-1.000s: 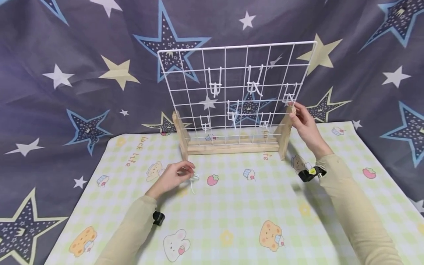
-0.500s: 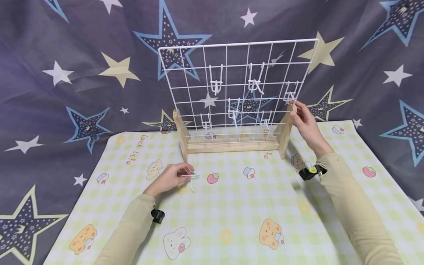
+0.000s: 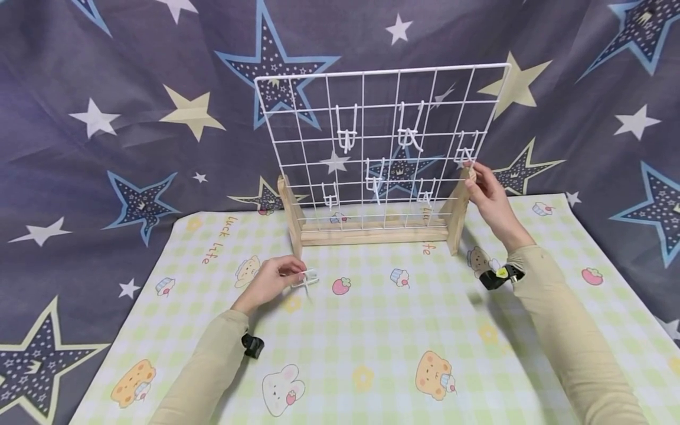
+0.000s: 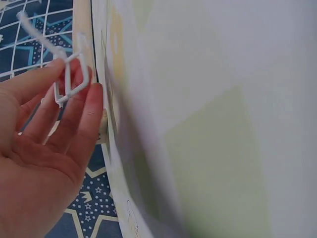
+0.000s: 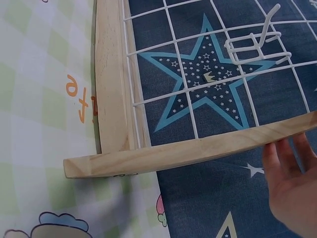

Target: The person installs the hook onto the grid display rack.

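Between thumb and fingers, my left hand (image 3: 272, 282) pinches a white wire hook (image 3: 307, 278), low over the table in front of the rack's left foot. Seen from the left wrist, the hook (image 4: 72, 82) has a squared wire frame and one straight prong. A white wire grid rack (image 3: 379, 141) stands upright in a wooden base (image 3: 374, 236), with several white hooks hanging on it. My right hand (image 3: 490, 198) grips the top of the base's right wooden upright (image 3: 457, 215); in the right wrist view its fingers (image 5: 283, 156) touch the upright's outer edge, the thumb unseen.
A checked tablecloth (image 3: 372, 336) with printed cartoons covers the table. Behind the rack hangs a dark curtain (image 3: 133, 77) with stars. Among the hooks on the grid, one (image 3: 466, 147) sits just above my right fingers.
My left hand has turned the hook, so its prong now points differently and looks shorter from the head. My right hand has kept its hold on the upright.
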Tool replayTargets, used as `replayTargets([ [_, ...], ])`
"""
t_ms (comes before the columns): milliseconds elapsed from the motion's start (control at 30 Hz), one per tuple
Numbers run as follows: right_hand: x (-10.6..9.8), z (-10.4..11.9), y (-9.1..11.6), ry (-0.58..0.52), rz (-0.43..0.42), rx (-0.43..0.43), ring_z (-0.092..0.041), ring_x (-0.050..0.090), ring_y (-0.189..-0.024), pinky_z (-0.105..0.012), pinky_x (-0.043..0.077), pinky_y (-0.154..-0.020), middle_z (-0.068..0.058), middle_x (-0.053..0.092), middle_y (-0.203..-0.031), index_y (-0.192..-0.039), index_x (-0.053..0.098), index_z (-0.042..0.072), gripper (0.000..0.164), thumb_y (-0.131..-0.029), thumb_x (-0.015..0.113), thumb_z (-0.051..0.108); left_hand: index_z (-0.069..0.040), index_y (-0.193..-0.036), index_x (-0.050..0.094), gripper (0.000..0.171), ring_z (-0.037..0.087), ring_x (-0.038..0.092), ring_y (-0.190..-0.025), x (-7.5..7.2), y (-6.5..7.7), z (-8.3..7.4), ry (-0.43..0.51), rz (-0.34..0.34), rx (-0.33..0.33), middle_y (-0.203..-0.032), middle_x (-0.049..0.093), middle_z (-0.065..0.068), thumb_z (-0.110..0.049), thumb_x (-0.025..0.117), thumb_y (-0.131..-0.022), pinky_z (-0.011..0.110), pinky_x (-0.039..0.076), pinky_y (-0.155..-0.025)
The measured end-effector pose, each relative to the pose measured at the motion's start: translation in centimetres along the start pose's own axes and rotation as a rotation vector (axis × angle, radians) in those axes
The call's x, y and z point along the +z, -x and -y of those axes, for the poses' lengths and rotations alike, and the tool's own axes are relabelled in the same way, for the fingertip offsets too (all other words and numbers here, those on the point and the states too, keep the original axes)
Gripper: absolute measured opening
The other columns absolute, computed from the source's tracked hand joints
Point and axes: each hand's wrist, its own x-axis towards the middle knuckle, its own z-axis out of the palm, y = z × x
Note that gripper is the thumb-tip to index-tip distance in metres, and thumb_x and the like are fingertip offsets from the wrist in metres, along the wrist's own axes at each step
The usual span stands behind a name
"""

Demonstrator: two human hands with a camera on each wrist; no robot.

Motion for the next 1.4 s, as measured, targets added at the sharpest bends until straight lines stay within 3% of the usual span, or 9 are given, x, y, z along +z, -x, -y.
replayTargets([
  [167, 0.0, -0.1, 0.0, -0.008, 0.001, -0.003, -0.019, 0.044, -0.119, -0.023, 0.044, -0.09, -0.009, 0.046, -0.132, -0.147, 0.04, 0.013, 0.044, -0.104, 0.046, 0.018, 0.017, -0.101, 0.061, 0.016, 0.036, 0.065, -0.086, -0.5, -0.2, -2.2, 0.152, -0.006, -0.071, -0.095, 0.066, 0.029, 0.012, 0.063, -0.087, 0.029, 0.058, -0.077],
  [267, 0.0, -0.1, 0.0, -0.017, 0.005, -0.001, -0.018, 0.044, -0.118, -0.024, 0.044, -0.091, -0.014, 0.044, -0.134, -0.147, 0.04, 0.013, 0.044, -0.104, 0.046, 0.018, 0.017, -0.102, 0.06, 0.016, 0.032, 0.065, -0.087, -0.6, -0.6, -2.3, 0.202, -0.025, -0.085, -0.097, 0.066, 0.028, 0.011, 0.062, -0.087, 0.026, 0.057, -0.077],
  [467, 0.0, -0.1, 0.0, -0.028, 0.011, -0.007, -0.018, 0.043, -0.119, -0.023, 0.045, -0.093, -0.015, 0.043, -0.135, -0.147, 0.039, 0.01, 0.044, -0.103, 0.046, 0.018, 0.012, -0.101, 0.064, 0.016, 0.027, 0.064, -0.088, -0.8, -1.6, -0.8, 0.178, -0.106, -0.06, -0.096, 0.069, 0.022, 0.006, 0.067, -0.087, 0.024, 0.054, -0.077],
  [600, -0.1, -0.1, 0.1, -0.036, 0.012, -0.01, -0.016, 0.044, -0.118, -0.02, 0.046, -0.092, -0.005, 0.046, -0.13, -0.146, 0.04, 0.01, 0.044, -0.103, 0.046, 0.017, 0.009, -0.101, 0.066, 0.015, 0.023, 0.064, -0.086, -1.2, -2.0, -1.1, 0.157, -0.133, -0.058, -0.096, 0.07, 0.02, 0.003, 0.068, -0.087, 0.025, 0.054, -0.076],
  [700, -0.1, -0.1, 0.1, -0.042, 0.015, -0.011, -0.016, 0.043, -0.119, -0.018, 0.046, -0.092, -0.01, 0.045, -0.132, -0.146, 0.041, 0.012, 0.044, -0.103, 0.046, 0.017, 0.008, -0.1, 0.066, 0.015, 0.022, 0.064, -0.084, -1.4, -2.1, -1.5, 0.151, -0.142, -0.057, -0.095, 0.07, 0.02, 0.003, 0.068, -0.087, 0.024, 0.055, -0.075],
  [867, -0.1, -0.2, 0.1, -0.034, 0.014, -0.005, -0.019, 0.043, -0.12, -0.021, 0.045, -0.094, -0.012, 0.044, -0.134, -0.146, 0.042, 0.015, 0.043, -0.104, 0.046, 0.018, 0.01, -0.101, 0.066, 0.014, 0.034, 0.065, -0.086, -1.7, -2.4, -2.0, 0.156, -0.147, -0.054, -0.096, 0.069, 0.022, 0.003, 0.067, -0.088, 0.022, 0.054, -0.072],
  [1100, -0.1, -0.3, 0.1, -0.013, -0.002, -0.007, -0.016, 0.044, -0.118, -0.025, 0.045, -0.093, -0.011, 0.046, -0.133, -0.147, 0.039, 0.01, 0.044, -0.104, 0.046, 0.017, 0.01, -0.099, 0.066, 0.013, 0.045, 0.063, -0.089, -1.6, -2.6, -2.4, 0.197, -0.146, -0.056, -0.093, 0.069, 0.022, 0.005, 0.068, -0.087, 0.023, 0.056, -0.072],
  [1267, 0.2, 0.4, 0.4, 0.046, -0.037, -0.053, -0.014, 0.049, -0.105, -0.017, 0.045, -0.08, -0.017, 0.049, -0.127, -0.144, 0.042, 0.004, 0.042, -0.103, 0.045, 0.011, 0.011, -0.1, 0.065, 0.013, 0.04, 0.065, -0.087, -1.6, -2.7, -2.5, 0.228, -0.158, -0.044, -0.093, 0.068, 0.024, 0.008, 0.066, -0.087, 0.022, 0.056, -0.074],
  [1400, 0.8, 2.0, 0.8, 0.166, -0.059, -0.125, -0.013, 0.05, -0.086, -0.014, 0.042, -0.071, -0.026, 0.052, -0.111, -0.14, 0.042, -0.006, 0.039, -0.102, 0.044, 0.003, 0.011, -0.1, 0.064, 0.013, 0.04, 0.065, -0.087, -1.5, -2.8, -2.7, 0.232, -0.164, -0.033, -0.093, 0.068, 0.025, 0.009, 0.065, -0.087, 0.021, 0.055, -0.073],
])
